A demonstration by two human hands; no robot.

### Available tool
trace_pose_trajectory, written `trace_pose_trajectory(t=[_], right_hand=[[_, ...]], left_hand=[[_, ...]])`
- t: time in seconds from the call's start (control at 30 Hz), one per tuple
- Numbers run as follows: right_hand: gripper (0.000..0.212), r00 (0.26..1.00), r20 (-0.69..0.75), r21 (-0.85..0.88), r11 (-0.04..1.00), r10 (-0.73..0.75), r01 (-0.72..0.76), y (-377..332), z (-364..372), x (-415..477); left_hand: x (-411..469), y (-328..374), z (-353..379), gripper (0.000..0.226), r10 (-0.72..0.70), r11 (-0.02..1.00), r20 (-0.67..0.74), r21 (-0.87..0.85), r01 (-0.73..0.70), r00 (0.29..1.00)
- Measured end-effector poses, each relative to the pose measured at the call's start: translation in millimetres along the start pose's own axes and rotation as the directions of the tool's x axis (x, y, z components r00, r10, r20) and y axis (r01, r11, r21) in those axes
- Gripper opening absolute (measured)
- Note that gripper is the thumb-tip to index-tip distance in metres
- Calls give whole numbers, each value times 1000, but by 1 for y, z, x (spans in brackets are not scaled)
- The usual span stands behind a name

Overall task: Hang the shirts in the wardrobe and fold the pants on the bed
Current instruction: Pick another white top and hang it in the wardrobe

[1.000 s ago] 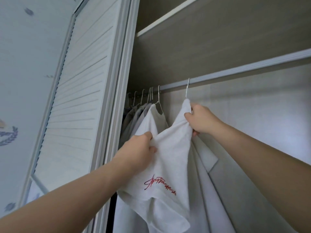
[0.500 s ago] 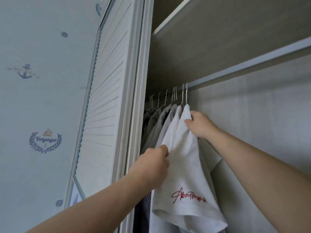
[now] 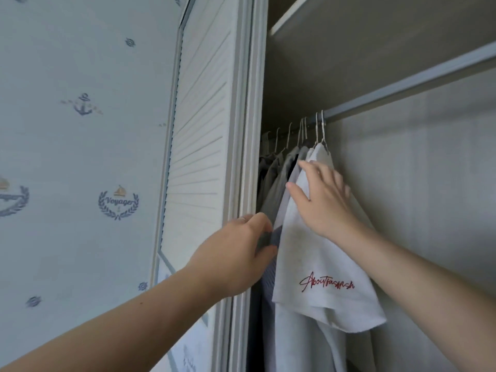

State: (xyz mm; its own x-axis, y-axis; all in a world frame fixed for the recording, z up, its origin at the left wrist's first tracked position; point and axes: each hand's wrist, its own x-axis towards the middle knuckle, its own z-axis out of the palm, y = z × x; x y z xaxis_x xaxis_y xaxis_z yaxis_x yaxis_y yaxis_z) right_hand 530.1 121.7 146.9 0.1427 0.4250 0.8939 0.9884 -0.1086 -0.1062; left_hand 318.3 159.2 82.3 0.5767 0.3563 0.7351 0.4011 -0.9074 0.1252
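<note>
A white shirt (image 3: 316,261) with red script on its sleeve hangs from a wire hanger (image 3: 323,130) on the wardrobe rail (image 3: 402,85), the rightmost garment. My right hand (image 3: 322,197) lies flat on its shoulder with straight, spread fingers. My left hand (image 3: 236,253) is lower left, its fingers curled round the grey and blue hanging shirts (image 3: 279,183) next to the white one. Several more shirts hang further left on wire hangers. No pants or bed are in view.
The white louvred wardrobe door (image 3: 198,157) stands just left of the clothes, its frame (image 3: 247,130) close to my left hand. A shelf (image 3: 375,36) runs above the rail. Bare back panel (image 3: 416,183) lies right of the white shirt.
The white shirt has slid left along the rail against the other shirts. My right hand released its pinch and now lies flat on the shoulder. My left hand moved onto the neighbouring shirts.
</note>
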Motion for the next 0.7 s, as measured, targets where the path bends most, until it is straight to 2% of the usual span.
trace_pose_trajectory(t=[0.17, 0.37, 0.57, 0.7], right_hand=[[65, 978, 184, 90, 992, -103, 88, -74, -10, -50], [69, 933, 326, 181, 978, -155, 100, -196, -13, -135], [68, 832, 465, 358, 924, -302, 136, -338, -13, -236], [69, 723, 498, 481, 846, -479, 230, -440, -7, -285]], left_hand=[[-76, -28, -61, 51, -50, 979, 32, 198, 42, 998], [-204, -70, -157, 71, -189, 941, 78, 299, 158, 979], [-348, -110, -240, 78, -360, 874, 121, 391, 289, 925], [-454, -132, -284, 79, -506, 786, 108, 465, 407, 856]])
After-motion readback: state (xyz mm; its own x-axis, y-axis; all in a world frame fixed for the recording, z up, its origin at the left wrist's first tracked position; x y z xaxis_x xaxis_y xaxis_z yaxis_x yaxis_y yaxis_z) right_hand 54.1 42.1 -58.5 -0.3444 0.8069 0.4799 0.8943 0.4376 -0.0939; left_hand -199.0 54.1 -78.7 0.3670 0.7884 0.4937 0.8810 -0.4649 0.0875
